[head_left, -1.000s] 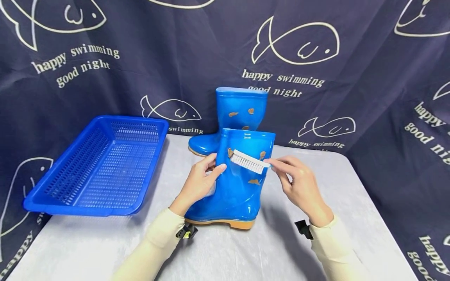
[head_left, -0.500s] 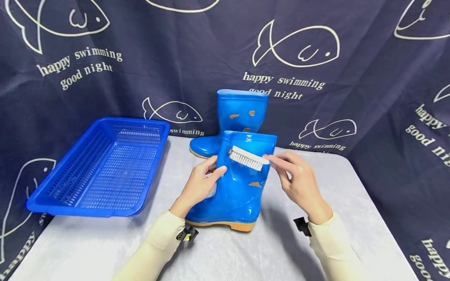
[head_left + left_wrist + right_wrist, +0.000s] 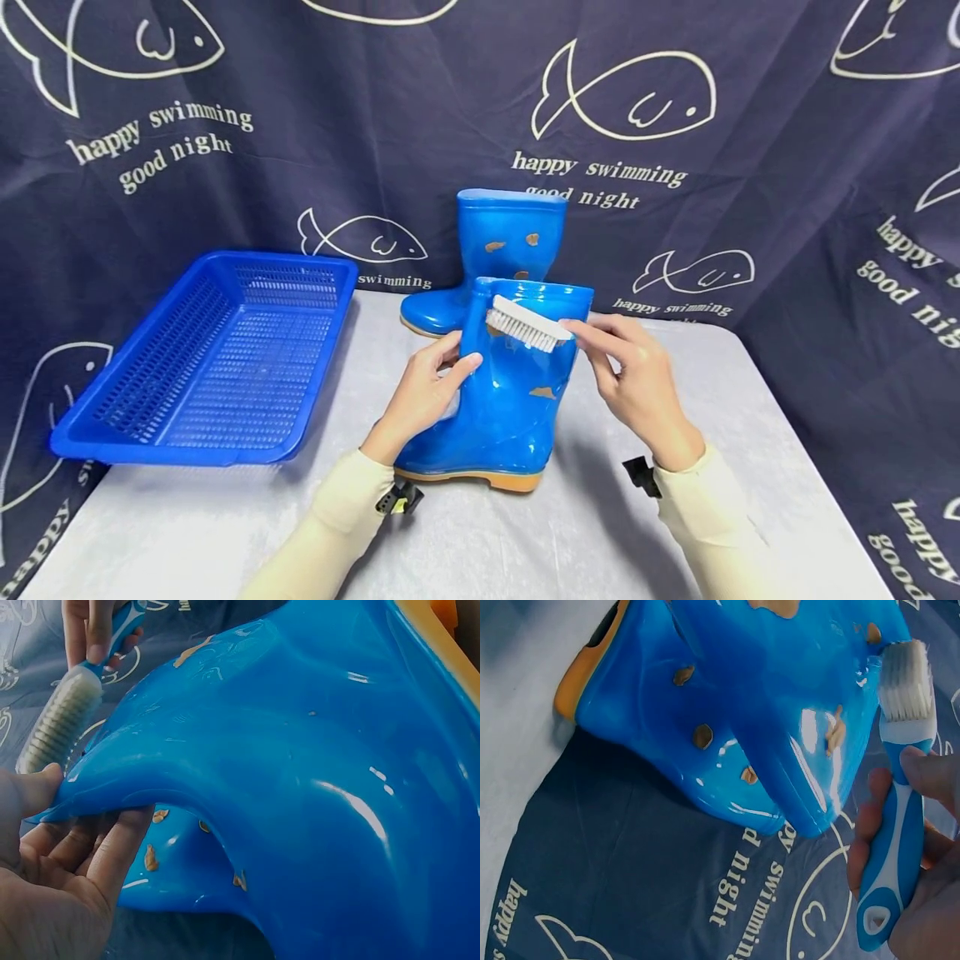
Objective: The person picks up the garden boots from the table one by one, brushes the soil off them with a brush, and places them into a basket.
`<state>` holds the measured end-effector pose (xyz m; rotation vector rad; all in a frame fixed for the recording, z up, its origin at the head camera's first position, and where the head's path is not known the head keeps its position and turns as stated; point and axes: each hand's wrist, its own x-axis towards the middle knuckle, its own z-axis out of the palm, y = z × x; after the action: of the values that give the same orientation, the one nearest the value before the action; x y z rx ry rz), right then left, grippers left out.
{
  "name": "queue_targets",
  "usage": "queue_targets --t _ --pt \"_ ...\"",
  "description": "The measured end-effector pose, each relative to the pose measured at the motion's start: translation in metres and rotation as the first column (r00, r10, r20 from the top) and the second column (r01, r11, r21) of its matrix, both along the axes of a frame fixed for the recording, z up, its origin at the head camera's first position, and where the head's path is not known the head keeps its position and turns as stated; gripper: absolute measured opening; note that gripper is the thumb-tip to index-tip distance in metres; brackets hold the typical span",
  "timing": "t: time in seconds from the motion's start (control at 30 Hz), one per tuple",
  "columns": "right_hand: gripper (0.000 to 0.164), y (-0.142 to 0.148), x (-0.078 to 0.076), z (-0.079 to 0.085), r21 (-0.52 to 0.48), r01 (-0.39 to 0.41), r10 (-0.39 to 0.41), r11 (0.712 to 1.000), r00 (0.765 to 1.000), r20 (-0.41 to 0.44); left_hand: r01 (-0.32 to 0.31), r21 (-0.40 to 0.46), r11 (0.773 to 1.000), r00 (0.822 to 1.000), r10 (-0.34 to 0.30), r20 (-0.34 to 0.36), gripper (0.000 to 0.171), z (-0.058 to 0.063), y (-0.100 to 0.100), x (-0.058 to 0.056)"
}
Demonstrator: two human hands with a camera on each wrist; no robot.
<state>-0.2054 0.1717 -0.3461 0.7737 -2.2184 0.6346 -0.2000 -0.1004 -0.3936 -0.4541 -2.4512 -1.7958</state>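
A blue rain boot (image 3: 498,421) with a tan sole stands upright on the table, its toe to the left. My left hand (image 3: 420,396) grips the left edge of its shaft, thumb on the near side and fingers behind, as the left wrist view also shows. In my right hand (image 3: 637,379) is a scrub brush (image 3: 528,323) with white bristles, held by its blue and white handle (image 3: 894,840). The bristles lie across the upper shaft over brown mud patches. Another mud patch (image 3: 543,392) shows lower down. The brush head covers part of the shaft.
A second blue boot (image 3: 510,221) with brown patches stands just behind the first, partly hidden. To the left, a blue perforated basket (image 3: 247,454) sits on the grey-white table (image 3: 720,500). A dark curtain (image 3: 450,125) with fish prints hangs behind.
The brush in my right hand has moved up the shaft toward the rim, at a slightly steeper tilt. My left hand keeps its grip on the boot.
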Motion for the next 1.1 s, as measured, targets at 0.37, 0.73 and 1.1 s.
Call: queue_targets --t 0.37,0.73,1.1 --pt "0.040 0.012 0.007 -0.002 0.005 -0.015 0.015 1.000 1.000 0.001 -0.002 -0.006 1.000 0.999 0.002 -0.033 0.043 0.000 -0.002 0.000" --pt "0.040 0.009 0.000 0.000 0.055 -0.057 0.057 0.997 0.998 0.001 0.041 0.009 0.999 0.999 -0.041 -0.010 0.041 -0.002 -0.001 0.001" --pt "0.040 0.009 0.001 0.004 -0.005 -0.061 0.061 0.998 0.998 -0.032 0.046 0.016 0.999 0.999 -0.046 -0.007 0.046 -0.002 -0.001 -0.001"
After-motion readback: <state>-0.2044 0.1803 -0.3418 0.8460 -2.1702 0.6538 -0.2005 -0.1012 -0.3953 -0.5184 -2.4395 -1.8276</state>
